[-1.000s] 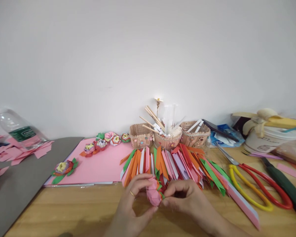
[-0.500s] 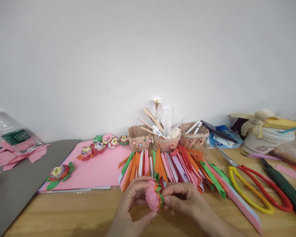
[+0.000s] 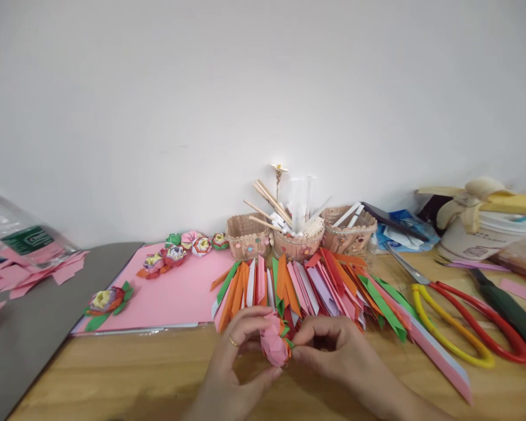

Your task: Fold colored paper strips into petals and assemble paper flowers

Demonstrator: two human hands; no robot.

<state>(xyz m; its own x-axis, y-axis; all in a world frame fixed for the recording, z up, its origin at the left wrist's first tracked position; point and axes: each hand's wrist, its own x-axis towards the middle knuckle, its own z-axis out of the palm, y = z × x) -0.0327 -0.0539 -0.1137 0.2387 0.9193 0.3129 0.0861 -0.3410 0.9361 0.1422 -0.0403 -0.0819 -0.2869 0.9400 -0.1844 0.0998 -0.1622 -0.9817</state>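
Note:
A pink folded-paper flower with orange and green outer petals is held over the front of the wooden table. My left hand grips it from the left, thumb below and fingers above and behind. On the right side, my right hand pinches a green petal at the flower's edge between thumb and forefinger. Just behind both hands lies a wide row of folded paper strips in orange, pink, green, white, lilac and red. Finished-looking paper flowers sit on a pink paper sheet, with another flower at its left corner.
Three small baskets stand against the wall, with sticks and white pieces in them. To the right lie scissors, a dark green tool and a tub with a banana peel. A plastic bottle rests on pink scraps at left.
The view has shifted slightly. The flower stays between both hands, and my right fingers have drawn a little to the right with the green petal.

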